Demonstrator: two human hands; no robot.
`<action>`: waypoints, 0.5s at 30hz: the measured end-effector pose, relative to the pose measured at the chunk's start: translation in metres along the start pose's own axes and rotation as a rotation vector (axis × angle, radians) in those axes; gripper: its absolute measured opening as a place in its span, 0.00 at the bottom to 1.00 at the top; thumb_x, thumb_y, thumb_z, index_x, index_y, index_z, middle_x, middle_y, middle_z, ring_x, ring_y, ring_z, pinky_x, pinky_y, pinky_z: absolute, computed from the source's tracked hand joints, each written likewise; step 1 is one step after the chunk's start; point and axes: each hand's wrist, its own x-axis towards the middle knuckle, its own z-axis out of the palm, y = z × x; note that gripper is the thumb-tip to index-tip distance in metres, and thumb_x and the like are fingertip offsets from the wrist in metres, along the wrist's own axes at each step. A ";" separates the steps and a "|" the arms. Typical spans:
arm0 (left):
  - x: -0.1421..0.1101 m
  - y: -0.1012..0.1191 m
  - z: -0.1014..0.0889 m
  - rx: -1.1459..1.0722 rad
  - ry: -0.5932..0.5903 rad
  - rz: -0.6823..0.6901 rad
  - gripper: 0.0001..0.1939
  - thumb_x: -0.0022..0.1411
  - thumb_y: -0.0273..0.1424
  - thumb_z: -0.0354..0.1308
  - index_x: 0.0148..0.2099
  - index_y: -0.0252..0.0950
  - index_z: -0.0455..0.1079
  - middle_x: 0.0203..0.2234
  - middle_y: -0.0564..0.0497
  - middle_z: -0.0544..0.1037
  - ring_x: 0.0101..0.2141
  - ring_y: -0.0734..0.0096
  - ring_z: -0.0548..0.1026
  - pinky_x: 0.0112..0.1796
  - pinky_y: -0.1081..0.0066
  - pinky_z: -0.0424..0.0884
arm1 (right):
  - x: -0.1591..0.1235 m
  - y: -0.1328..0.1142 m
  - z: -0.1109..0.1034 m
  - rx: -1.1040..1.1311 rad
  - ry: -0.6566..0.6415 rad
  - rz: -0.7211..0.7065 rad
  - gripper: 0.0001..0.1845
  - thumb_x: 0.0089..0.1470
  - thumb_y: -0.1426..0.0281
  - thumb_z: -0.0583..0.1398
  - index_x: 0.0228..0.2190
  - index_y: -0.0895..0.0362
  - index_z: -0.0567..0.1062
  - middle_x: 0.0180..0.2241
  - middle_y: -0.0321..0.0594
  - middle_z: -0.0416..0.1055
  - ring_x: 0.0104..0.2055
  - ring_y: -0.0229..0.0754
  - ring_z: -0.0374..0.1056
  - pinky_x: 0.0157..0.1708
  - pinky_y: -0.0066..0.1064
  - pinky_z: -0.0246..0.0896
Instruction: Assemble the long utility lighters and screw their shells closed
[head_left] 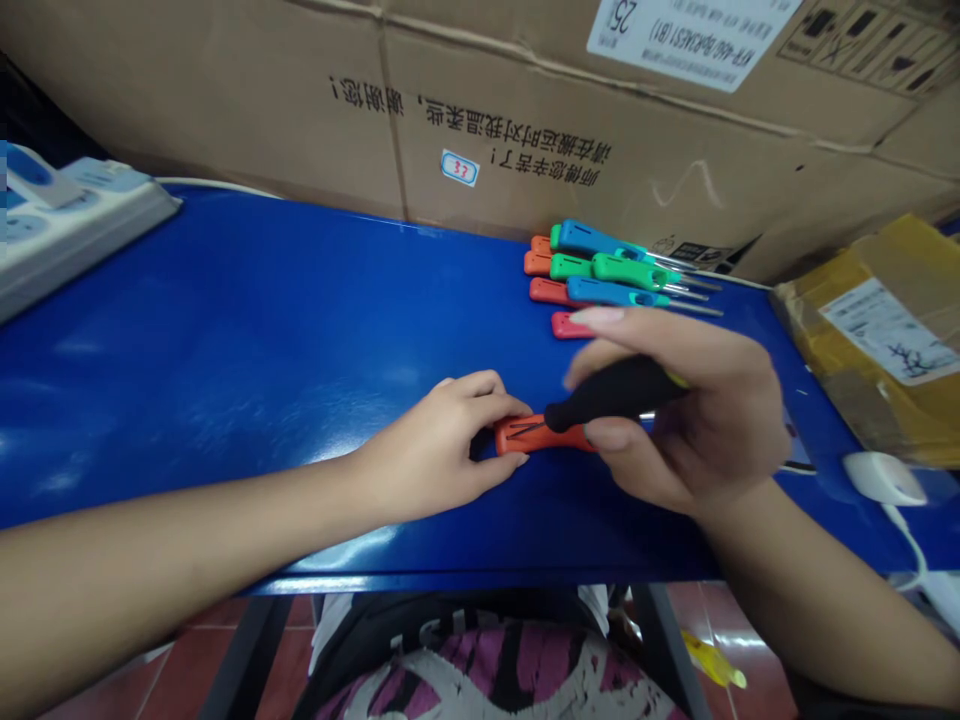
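My left hand (450,440) pinches the orange tool (536,438) by its end, flat on the table (262,350), my side of the tool pile (630,270). My right hand (716,420) grips a black tool (615,392), narrow end at the orange one; contact unclear.

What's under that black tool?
An orange stick lighter, with its rear end held by the left hand. The black tool and right hand cover other parts, so those can't be seen.

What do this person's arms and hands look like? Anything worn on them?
Both the left hand and right hand are bare: no gloves, rings or bracelets show. The left forearm and right forearm are uncovered; dark cloth, perhaps a sleeve, shows at lower right.
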 end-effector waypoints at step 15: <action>0.001 0.000 0.000 0.007 0.017 0.006 0.08 0.63 0.28 0.63 0.46 0.38 0.75 0.35 0.53 0.71 0.37 0.69 0.71 0.39 0.68 0.68 | 0.000 -0.002 -0.002 0.117 -0.027 0.037 0.28 0.64 0.72 0.57 0.64 0.54 0.65 0.58 0.42 0.73 0.49 0.45 0.77 0.51 0.43 0.75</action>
